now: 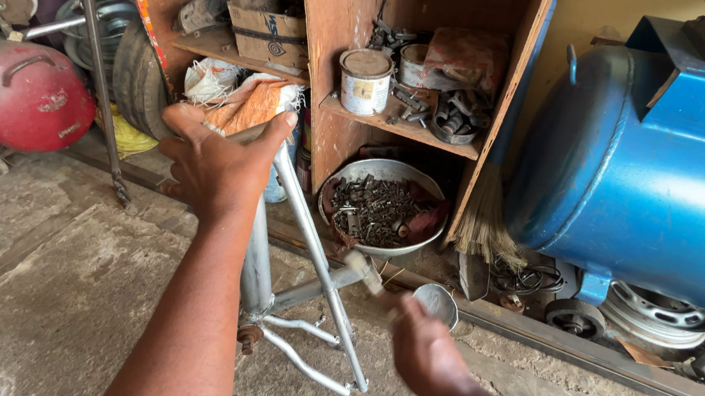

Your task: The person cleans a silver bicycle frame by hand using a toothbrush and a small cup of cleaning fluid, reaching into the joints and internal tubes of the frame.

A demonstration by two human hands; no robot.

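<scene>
My left hand (218,165) grips the top of a silver bicycle frame (260,260) that stands upright on the concrete floor. The frame's thin rear stays (321,265) slope down to the right. My right hand (420,347) is blurred, closed on a small brush-like tool (365,271) whose tip is at the stays. A small metal tin (436,303) sits on the floor just behind that hand.
A wooden shelf unit (403,129) holds tins and metal parts. Below it is a metal bowl of bolts (382,208) and a broom (482,225). A blue compressor tank (659,187) stands right, a red tank (23,93) left, tyres behind.
</scene>
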